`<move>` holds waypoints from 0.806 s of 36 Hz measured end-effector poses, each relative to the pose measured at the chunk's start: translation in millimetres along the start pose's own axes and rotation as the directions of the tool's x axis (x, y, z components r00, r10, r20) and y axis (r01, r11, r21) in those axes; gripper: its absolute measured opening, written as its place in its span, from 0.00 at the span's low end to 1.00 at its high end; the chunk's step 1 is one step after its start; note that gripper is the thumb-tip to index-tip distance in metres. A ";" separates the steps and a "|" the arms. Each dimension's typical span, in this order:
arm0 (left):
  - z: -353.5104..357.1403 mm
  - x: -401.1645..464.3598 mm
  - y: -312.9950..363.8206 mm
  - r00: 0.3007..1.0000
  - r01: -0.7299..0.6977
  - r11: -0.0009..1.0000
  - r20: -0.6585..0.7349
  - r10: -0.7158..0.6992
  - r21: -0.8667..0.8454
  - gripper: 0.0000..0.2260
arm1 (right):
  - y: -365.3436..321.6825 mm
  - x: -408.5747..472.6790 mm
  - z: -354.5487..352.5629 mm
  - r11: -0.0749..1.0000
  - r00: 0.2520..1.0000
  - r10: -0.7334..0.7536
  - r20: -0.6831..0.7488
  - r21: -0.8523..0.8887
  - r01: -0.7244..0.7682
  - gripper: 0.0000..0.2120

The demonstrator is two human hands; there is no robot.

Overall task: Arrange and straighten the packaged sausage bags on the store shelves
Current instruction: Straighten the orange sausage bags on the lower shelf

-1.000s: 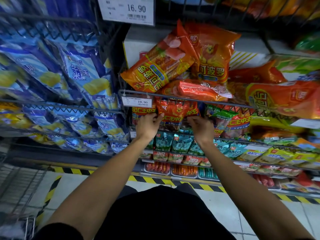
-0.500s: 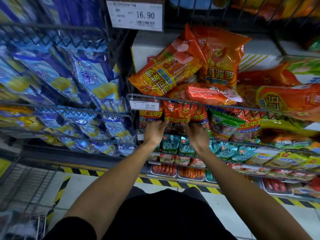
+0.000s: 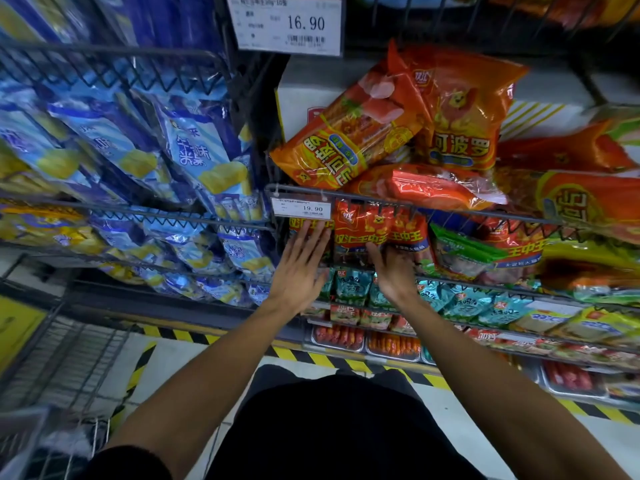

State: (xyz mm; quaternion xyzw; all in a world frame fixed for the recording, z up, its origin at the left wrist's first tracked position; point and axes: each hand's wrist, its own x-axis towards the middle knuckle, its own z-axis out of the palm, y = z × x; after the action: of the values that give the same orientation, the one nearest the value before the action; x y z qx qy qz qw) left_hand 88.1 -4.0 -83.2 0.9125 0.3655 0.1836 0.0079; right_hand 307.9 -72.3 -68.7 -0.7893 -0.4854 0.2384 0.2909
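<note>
Below, red plastic sausage bags (image 3: 360,233) are being pressed by the flat-fingered left hand (image 3: 300,268) and gripped underneath by the right hand (image 3: 393,271) — bags risk being crumpled.

- Grey wire shelf rack (image 3: 381,199) is carrying orange plastic sausage bags (image 3: 346,147), piled crookedly at twelve o'clock.
- Red sausage packs (image 3: 360,230) are standing on the tier below.
- Blue-and-yellow snack bags (image 3: 194,150) are leaning in wire baskets at nine o'clock.
</note>
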 end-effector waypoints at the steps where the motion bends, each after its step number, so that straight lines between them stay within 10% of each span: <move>1: -0.9 0.9 -2.4 1.000 0.004 0.999 0.015 -0.005 0.034 0.32 | -1.2 -0.6 -2.2 1.000 1.000 -0.020 -0.011 -0.008 0.020 0.27; 15: -7.9 0.6 10.1 1.000 0.025 0.989 -0.011 -0.027 -0.144 0.31 | -4.8 9.4 -5.8 0.987 1.000 0.004 0.026 -0.160 0.000 0.36; 19: -3.5 3.3 24.2 0.983 -0.184 0.978 -0.014 0.183 -0.104 0.30 | -3.1 9.4 -9.3 0.995 0.998 0.023 0.066 -0.101 -0.016 0.30; 29: 3.6 24.1 36.1 0.988 -0.152 0.981 0.015 0.154 -0.117 0.37 | 34.0 -28.3 -60.4 0.992 0.981 -0.041 -0.189 0.108 0.062 0.14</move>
State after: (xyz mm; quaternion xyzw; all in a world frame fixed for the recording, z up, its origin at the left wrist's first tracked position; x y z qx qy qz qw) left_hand 129.4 -13.9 -73.3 0.9380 0.2830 0.1937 0.0509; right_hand 357.3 -123.9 -46.2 -0.7776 -0.4621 0.1829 0.3853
